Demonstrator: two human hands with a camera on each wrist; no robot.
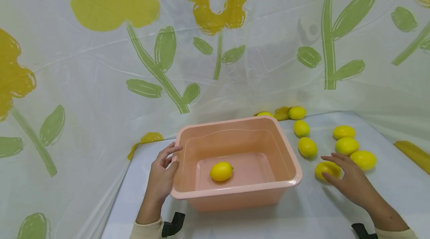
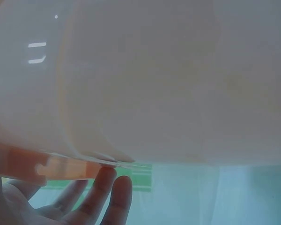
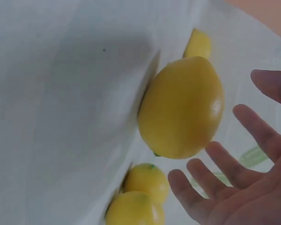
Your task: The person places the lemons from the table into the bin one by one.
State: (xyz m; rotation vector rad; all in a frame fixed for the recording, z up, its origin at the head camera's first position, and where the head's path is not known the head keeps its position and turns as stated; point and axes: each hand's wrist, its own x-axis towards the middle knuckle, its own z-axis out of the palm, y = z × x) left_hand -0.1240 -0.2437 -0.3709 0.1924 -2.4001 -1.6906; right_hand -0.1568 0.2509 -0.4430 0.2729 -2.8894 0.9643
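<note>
On the table stands a pink plastic basin (image 1: 235,194) with one yellow lemon (image 1: 221,171) on its floor. My left hand (image 1: 162,175) holds the basin's left rim, with thumb and a finger at the rim; in the left wrist view other fingertips (image 2: 121,187) lie along the basin's outer side. To the right, my right hand (image 1: 352,181) is spread around a single lemon (image 1: 326,171). In the right wrist view that lemon (image 3: 181,108) sits before the extended fingers (image 3: 257,129), with a gap between it and the thumb.
Several more lemons (image 1: 346,145) lie right of the basin, some close by my right hand. Others, such as one lemon (image 1: 297,112), lie along the table's back edge. A white cloth (image 1: 255,63) with printed flowers hangs behind the table.
</note>
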